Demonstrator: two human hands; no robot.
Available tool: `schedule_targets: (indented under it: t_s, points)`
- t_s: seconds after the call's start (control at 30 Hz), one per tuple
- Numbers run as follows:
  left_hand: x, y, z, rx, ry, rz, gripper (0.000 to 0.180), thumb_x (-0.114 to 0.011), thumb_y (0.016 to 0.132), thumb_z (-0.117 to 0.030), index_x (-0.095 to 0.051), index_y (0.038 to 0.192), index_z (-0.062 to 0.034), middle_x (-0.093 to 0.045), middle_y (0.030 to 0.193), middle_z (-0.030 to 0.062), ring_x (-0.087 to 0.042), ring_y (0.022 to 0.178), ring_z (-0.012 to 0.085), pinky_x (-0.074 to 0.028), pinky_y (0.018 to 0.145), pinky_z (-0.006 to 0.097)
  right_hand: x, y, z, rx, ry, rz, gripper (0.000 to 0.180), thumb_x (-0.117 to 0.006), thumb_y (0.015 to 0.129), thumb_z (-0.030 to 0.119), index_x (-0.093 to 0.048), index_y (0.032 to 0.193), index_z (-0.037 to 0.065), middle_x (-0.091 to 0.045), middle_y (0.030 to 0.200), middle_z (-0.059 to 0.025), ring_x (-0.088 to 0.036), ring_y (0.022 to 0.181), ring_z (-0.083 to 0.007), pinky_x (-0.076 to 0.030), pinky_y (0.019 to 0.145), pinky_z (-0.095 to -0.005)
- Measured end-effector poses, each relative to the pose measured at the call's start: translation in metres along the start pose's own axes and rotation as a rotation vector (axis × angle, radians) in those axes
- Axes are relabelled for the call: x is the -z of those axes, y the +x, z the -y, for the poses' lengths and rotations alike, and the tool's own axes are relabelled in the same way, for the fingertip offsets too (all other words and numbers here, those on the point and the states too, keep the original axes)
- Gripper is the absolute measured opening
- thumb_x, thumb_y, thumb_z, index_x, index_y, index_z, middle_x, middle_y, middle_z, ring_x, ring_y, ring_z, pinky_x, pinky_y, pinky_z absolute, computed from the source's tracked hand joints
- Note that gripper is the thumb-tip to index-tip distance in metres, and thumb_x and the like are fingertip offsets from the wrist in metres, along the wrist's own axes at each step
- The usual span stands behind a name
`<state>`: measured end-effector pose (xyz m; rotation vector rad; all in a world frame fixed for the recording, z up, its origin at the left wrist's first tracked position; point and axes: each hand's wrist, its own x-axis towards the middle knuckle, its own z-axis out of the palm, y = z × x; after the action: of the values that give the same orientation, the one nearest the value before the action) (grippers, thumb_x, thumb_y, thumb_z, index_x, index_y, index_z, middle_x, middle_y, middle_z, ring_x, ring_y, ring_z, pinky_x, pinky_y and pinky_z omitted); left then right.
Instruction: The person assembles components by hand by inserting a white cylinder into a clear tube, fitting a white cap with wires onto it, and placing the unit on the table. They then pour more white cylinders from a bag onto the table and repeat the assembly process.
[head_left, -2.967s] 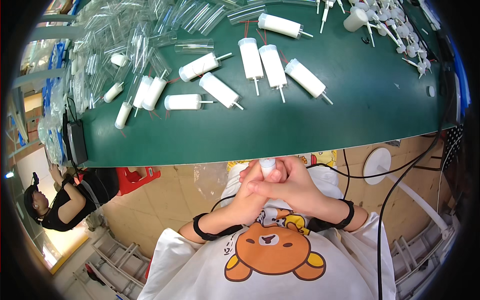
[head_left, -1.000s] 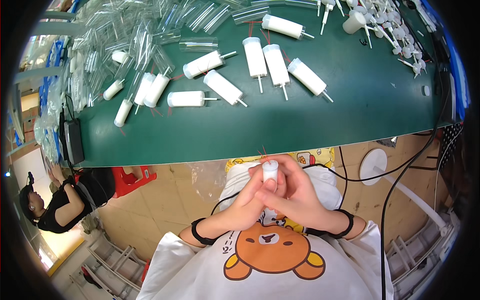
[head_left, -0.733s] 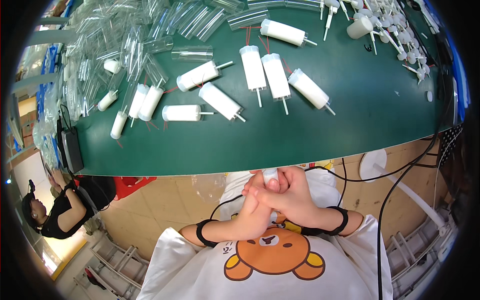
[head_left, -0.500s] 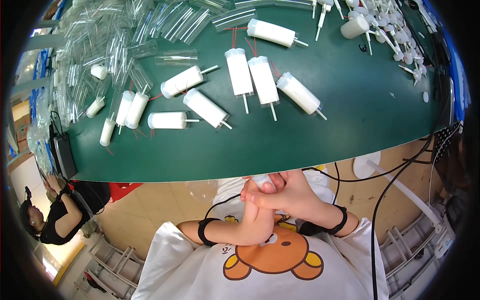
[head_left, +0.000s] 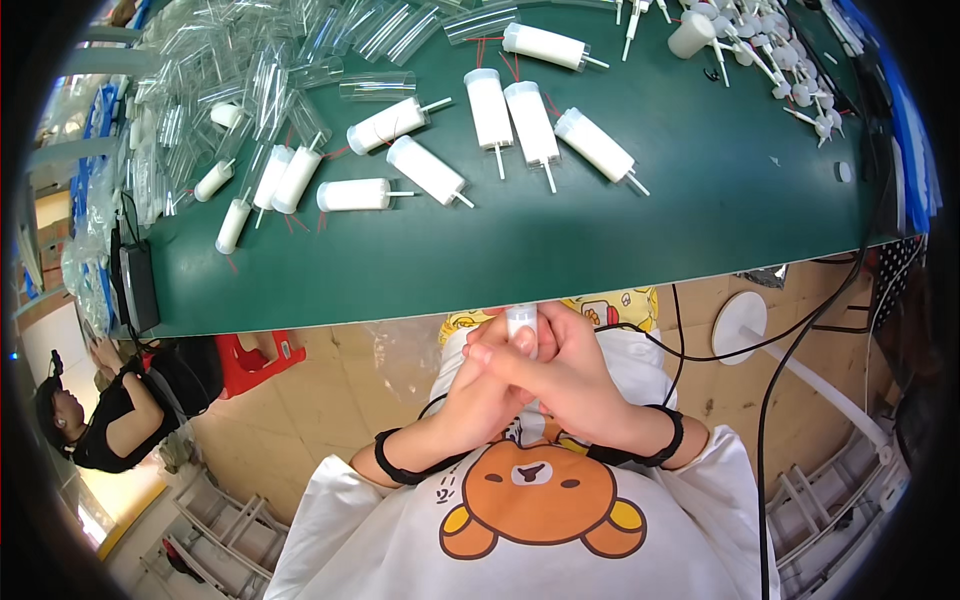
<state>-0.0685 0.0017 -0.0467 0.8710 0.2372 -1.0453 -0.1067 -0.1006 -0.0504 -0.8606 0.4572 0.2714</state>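
Observation:
Just off the table's near edge, my left hand and my right hand are closed together around a white cylinder in a clear tube. Its frosted, translucent end points up toward the table, and my fingers hide most of its length. My right thumb lies across the front of my left hand. Beyond them on the green table lie several finished-looking pieces of the same kind, such as a white cylinder with a thin white stem, a clear sleeve and red threads.
Clear plastic tubes are heaped at the far left. White stemmed parts pile up at the far right. A black box hangs at the left table edge. Black cables run down on my right. A person sits at the left.
Both hands have shifted, and the left hand has turned more upright, so the tube's end shows more. My view has tilted, moving the table's contents higher in the picture.

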Motion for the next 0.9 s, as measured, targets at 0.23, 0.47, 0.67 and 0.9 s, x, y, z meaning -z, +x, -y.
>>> schedule_targets:
  t_s: [0.23,0.47,0.67,0.9]
  points:
    - [0.013,-0.019,-0.012,0.024,0.067,0.399,0.050,-0.041,0.091,-0.050,-0.044,0.109,-0.0039,-0.048,0.071,0.0034,-0.048,0.064,0.0136,-0.041,0.059,0.026,0.000,-0.033,0.023,0.117,-0.232,0.154,0.078,-0.078,0.066,0.002,-0.033,0.130,-0.001,-0.047,0.124,-0.0153,-0.048,0.116,-0.0207,-0.039,0.096,-0.0331]
    - [0.006,-0.021,-0.017,0.045,0.249,0.567,0.086,-0.018,0.080,-0.077,-0.053,0.109,-0.0035,-0.047,0.083,0.0044,-0.047,0.076,0.0161,-0.038,0.079,0.032,0.002,-0.044,0.029,0.766,-0.741,0.084,0.086,-0.089,0.053,0.022,-0.043,0.122,-0.002,-0.049,0.112,-0.0146,-0.049,0.102,-0.0234,-0.041,0.083,-0.0323]
    - [0.011,-0.018,-0.017,-0.030,0.255,0.766,0.083,-0.024,0.076,-0.080,-0.052,0.095,-0.0048,-0.049,0.083,0.0053,-0.049,0.074,0.0150,-0.038,0.082,0.035,-0.008,-0.045,0.030,0.950,-0.924,-0.054,0.075,-0.089,0.050,0.028,-0.054,0.111,0.003,-0.046,0.104,-0.0112,-0.046,0.090,-0.0212,-0.038,0.073,-0.0319]
    - [0.005,-0.022,-0.024,-0.168,0.296,0.575,0.056,-0.038,0.089,-0.058,-0.044,0.104,-0.0042,-0.050,0.085,0.0082,-0.049,0.073,0.0166,-0.042,0.074,0.033,0.001,-0.048,0.038,1.002,-0.917,-0.151,0.053,-0.083,0.055,0.021,-0.065,0.104,0.007,-0.053,0.102,-0.0092,-0.049,0.089,-0.0228,-0.038,0.075,-0.0311]
